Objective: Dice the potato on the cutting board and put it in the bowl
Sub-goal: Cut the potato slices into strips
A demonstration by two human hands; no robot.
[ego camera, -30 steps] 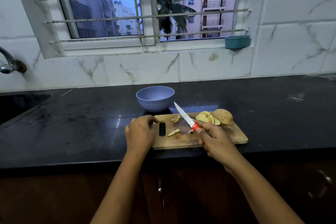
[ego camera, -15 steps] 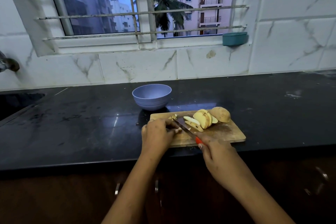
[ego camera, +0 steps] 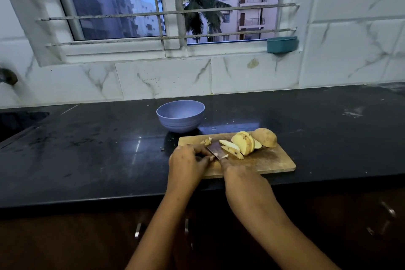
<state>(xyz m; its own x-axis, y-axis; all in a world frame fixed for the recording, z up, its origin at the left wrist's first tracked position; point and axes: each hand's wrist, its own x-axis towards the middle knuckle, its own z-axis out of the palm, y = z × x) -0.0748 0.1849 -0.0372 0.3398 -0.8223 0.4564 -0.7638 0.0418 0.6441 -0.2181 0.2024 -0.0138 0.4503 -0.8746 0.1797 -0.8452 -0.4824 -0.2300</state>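
Observation:
A wooden cutting board (ego camera: pixel 267 163) lies on the black counter. On it stand a potato half (ego camera: pixel 265 137), a fan of potato slices (ego camera: pixel 244 143) and a few small cut bits (ego camera: pixel 207 140). My right hand (ego camera: pixel 238 174) grips a knife (ego camera: pixel 212 149) whose blade lies flat-angled on the board's left part. My left hand (ego camera: pixel 186 163) holds a small potato strip (ego camera: pixel 212 158) down against the blade, fingers curled. A lilac bowl (ego camera: pixel 180 119) sits just behind the board's left end.
The black counter (ego camera: pixel 98 149) runs wide to both sides, with a sink (ego camera: pixel 19 120) at far left. A marble-tiled wall and barred window rise behind; a teal tub (ego camera: pixel 282 44) hangs on the sill. Cabinet handles (ego camera: pixel 137 230) show below the counter edge.
My left hand moved right from the board's left end onto a potato strip. The knife swung down from pointing up-left to lying across that strip, and the view shifted slightly left.

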